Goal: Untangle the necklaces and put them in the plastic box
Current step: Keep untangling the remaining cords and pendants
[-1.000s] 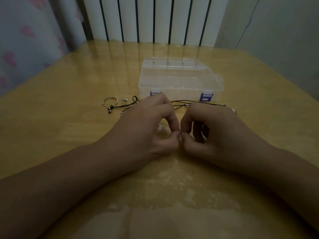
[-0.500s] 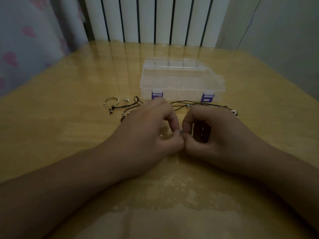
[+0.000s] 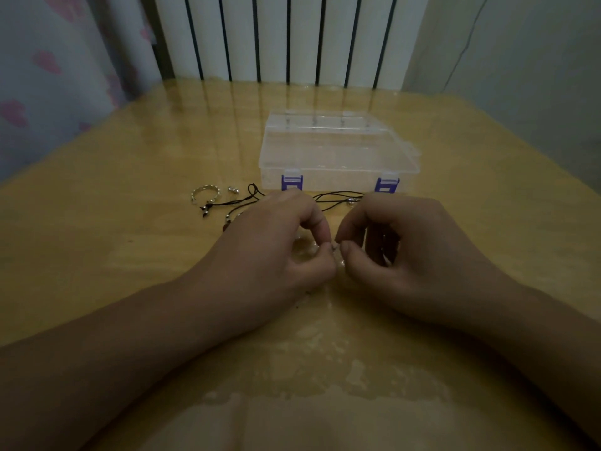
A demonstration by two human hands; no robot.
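Note:
My left hand [image 3: 276,242] and my right hand [image 3: 403,249] meet at the table's middle, thumbs and forefingers pinching a small silvery piece of a necklace [image 3: 335,247] between them. Black necklace cords [image 3: 338,198] with small metal beads trail behind both hands, partly hidden by them. More black cord [image 3: 234,201] runs left toward a silver beaded ring-shaped chain [image 3: 205,193]. The clear plastic box [image 3: 338,151] with two purple latches stands shut just behind the cords.
The wooden table [image 3: 130,255] has a glossy clear cover. A white radiator [image 3: 286,37] stands behind its far edge. A curtain with pink hearts [image 3: 48,66] hangs at the left, and a grey wall [image 3: 520,60] is at the right.
Both hands stay together over the same spot, with only slight finger shifts on the small piece. The cords and box lie as before.

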